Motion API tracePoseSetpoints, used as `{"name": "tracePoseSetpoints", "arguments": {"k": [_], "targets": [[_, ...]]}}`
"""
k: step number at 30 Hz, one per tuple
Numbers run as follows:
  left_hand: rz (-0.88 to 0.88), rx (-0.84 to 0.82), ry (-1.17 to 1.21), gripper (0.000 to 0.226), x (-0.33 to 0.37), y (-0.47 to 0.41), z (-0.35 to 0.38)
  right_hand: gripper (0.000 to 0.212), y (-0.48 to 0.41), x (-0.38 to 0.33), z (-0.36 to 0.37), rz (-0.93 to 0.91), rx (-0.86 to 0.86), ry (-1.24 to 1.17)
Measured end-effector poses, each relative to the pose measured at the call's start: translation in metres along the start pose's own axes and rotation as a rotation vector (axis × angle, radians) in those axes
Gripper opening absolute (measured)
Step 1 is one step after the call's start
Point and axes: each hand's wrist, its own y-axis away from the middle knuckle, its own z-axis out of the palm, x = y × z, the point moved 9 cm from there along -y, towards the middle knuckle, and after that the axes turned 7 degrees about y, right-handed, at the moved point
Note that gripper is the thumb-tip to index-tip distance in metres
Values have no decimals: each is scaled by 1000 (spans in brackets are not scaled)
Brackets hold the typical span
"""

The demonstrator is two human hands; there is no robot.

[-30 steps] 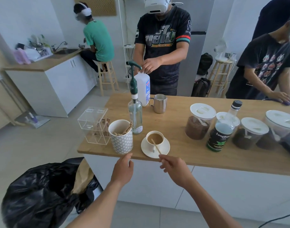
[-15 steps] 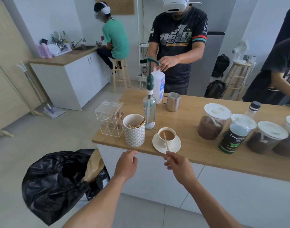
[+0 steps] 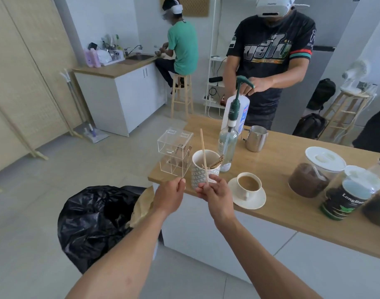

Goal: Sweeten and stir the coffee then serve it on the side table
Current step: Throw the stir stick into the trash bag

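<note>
Stirrer [image 3: 204,156] lifted from cup [image 3: 249,184], in rt hand [image 3: 217,194].

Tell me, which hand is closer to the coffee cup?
The right hand. It holds the wooden stir stick upright just left of the coffee cup and its saucer. The left hand is farther left, off the counter's end, above the black trash bag.

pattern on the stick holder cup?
White cup with a grey geometric triangle pattern; head view.
</note>
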Motion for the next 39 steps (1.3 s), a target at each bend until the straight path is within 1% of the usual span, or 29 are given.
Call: {"name": "tracePoseSetpoints", "arguments": {"k": [3, 5, 9, 13, 15, 18, 21, 25, 29, 33, 39], "targets": [[-9, 49, -10, 44, -21, -7, -31, 19, -6, 2, 43, 21, -74, 52], [-41, 85, -3, 45, -50, -9, -59, 15, -10, 8, 82, 38, -117, 84], [-150, 146, -4, 36, -116, -10, -106, 13, -21, 28, 150, 98, -196, 145], [-225, 155, -26, 30, -179, -5, -145, 11, -37, 66, 215, 193, -258, 261], [-262, 163, -10, 31, -209, -2, -160, 10, -42, 90, 245, 246, -286, 311], [-315, 157, -8, 34, -252, 3, -174, 10, -50, 126, 277, 287, -302, 466], [-380, 115, 25, 36, -289, 8, -179, 12, -56, 151, 301, 307, -326, 558], [-454, 80, 88, 36, -333, 9, -182, 23, -66, 181, 329, 343, -357, 676], [-507, 62, 115, 35, -366, 2, -184, 25, -83, 204, 353, 370, -405, 763], [-587, 38, 125, 35, -398, 5, -174, 14, -96, 227, 364, 409, -463, 815], [-691, -13, 135, 35, -435, 17, -152, 7, -99, 272, 367, 471, -599, 937]]}}
